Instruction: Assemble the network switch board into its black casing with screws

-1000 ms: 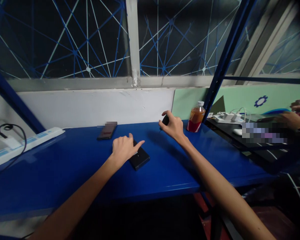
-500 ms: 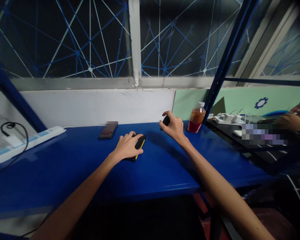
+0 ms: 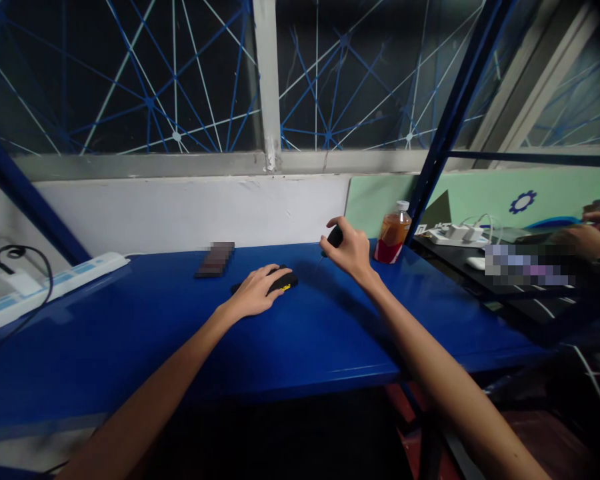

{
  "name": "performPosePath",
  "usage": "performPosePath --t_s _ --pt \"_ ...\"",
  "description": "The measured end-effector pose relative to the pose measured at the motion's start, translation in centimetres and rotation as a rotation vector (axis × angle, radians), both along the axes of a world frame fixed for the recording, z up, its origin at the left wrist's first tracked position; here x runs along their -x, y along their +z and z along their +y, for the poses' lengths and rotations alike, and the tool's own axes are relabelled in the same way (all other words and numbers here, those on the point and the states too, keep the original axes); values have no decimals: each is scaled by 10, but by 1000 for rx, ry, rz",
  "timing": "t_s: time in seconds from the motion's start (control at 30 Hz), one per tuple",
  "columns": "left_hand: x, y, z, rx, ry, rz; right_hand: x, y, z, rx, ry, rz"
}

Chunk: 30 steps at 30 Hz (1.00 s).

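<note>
On the blue table (image 3: 180, 347), my left hand (image 3: 255, 293) grips a flat black object with yellow on its near edge (image 3: 286, 283). The fingers lie across its top, and the thumb is at the near side. My right hand (image 3: 350, 248) is raised above the table to the right, its fingers curled around a black handle (image 3: 335, 237). A faint thin shaft points down from that handle; its tip is blurred. A dark phone-like slab (image 3: 215, 261), partly pixelated, lies behind and left of my left hand.
A bottle of orange-brown drink (image 3: 393, 233) stands behind my right hand. A white power strip (image 3: 55, 283) with a plug and black cable lies at the left. Beyond the blue frame at right are a black desk (image 3: 545, 308), chargers and another person's hand (image 3: 587, 239).
My left hand has turned the black and yellow object so its long side runs more sideways. My right hand has barely moved, and the thin shaft below the handle now shows.
</note>
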<state>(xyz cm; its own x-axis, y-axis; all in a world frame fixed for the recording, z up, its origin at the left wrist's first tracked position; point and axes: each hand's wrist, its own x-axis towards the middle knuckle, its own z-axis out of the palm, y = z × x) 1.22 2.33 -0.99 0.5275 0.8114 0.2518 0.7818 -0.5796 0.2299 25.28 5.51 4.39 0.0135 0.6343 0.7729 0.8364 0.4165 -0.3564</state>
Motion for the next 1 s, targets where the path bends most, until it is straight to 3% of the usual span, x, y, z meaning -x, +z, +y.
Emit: performPosePath --t_s 0.27,0.4,0.73,1.0 --pt "7 22 -7 165 -239 -89 -1 1 -2 -16 7 28" --pt "4 22 -9 144 -231 -116 1 2 -4 -39 100 118" --pt "-23 4 -11 -98 -76 -484 12 1 -13 37 329 399" --pt "-21 2 -8 -143 -25 -494 17 -1 -16 42 350 396"
